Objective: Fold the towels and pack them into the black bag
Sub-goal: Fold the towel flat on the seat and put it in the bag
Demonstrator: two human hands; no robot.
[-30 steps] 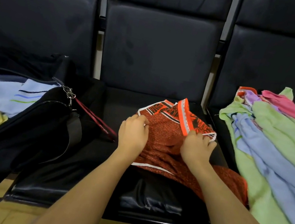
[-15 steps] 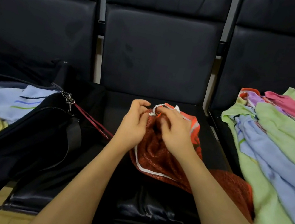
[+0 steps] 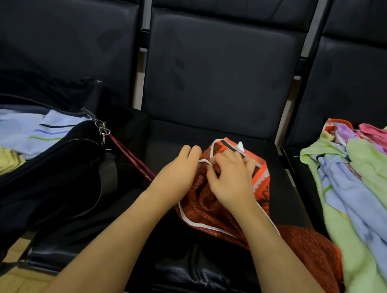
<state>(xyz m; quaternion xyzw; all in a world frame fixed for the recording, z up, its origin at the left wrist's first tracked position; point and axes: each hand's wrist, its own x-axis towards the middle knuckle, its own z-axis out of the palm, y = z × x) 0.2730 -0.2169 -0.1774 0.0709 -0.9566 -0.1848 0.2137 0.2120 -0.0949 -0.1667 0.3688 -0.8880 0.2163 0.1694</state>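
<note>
Both hands bunch a red towel on the middle seat.

The left hand [image 3: 177, 174] and right hand [image 3: 230, 181] grasp the red towel [image 3: 214, 212] with curled fingers near the seat's [image 3: 170, 139] back edge; black bag [image 3: 48, 172] lies open left, towel pile [image 3: 371, 203] right.

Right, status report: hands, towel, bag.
Left hand and right hand both grip the red towel, bunched on the middle seat. Black bag open, towels inside. Unfolded pile waiting. Nothing in the way.
</note>
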